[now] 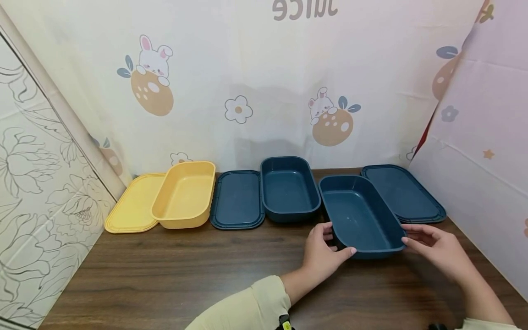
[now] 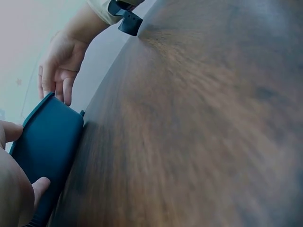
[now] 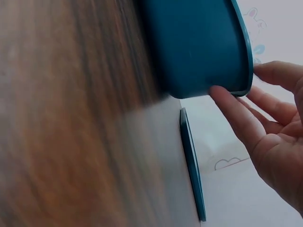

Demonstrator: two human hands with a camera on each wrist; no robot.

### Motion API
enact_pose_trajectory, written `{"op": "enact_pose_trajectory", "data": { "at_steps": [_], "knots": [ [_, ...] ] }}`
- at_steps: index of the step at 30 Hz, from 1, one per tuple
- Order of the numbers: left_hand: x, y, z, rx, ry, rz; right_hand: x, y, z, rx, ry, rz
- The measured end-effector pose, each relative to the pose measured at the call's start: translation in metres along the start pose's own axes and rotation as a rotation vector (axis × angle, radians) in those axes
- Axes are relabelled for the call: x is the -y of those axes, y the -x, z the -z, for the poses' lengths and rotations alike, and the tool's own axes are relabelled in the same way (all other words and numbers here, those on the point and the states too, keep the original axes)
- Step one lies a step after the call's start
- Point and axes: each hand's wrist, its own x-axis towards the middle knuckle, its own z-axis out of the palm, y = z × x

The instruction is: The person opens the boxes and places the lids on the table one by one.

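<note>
A dark blue rectangular food box (image 1: 359, 217), open at the top, stands toward the right of the table with its near end toward me. My left hand (image 1: 321, 256) grips its near left corner, thumb on the near rim and fingers along the left side. At the near right corner my right hand (image 1: 437, 250) holds the rim with thumb and fingers. The right wrist view shows those fingers (image 3: 236, 113) against the outer wall (image 3: 203, 52). Whether the base touches the table cannot be told.
Behind on the right lies a blue lid (image 1: 406, 192). Left of the held box are another blue box (image 1: 288, 188), a blue lid (image 1: 238, 199), a yellow box (image 1: 185, 195) and a yellow lid (image 1: 138, 204). A patterned curtain (image 1: 264, 59) hangs behind the wooden table (image 1: 185, 275).
</note>
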Motion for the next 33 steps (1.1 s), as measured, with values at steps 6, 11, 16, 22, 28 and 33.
{"op": "enact_pose_trajectory", "data": {
  "at_steps": [6, 11, 16, 22, 28, 33],
  "knots": [
    [-0.001, 0.0, -0.003, -0.018, 0.003, -0.001, -0.001, 0.001, -0.003, -0.011, 0.026, -0.049],
    [-0.001, -0.004, -0.005, -0.026, -0.008, 0.003, -0.002, -0.003, -0.003, -0.005, -0.038, -0.08],
    [0.0, -0.01, -0.007, -0.033, 0.006, 0.001, 0.0, -0.009, -0.002, 0.005, -0.062, -0.099],
    [0.0, -0.017, -0.007, -0.053, 0.031, 0.005, 0.003, -0.019, -0.002, 0.019, -0.085, -0.101],
    [0.0, -0.023, -0.013, -0.097, 0.06, 0.043, 0.003, -0.025, -0.001, 0.024, -0.035, -0.113],
    [-0.003, -0.027, -0.018, -0.145, 0.131, 0.077, 0.003, -0.03, -0.001, 0.025, -0.004, -0.112]
  ]
}}
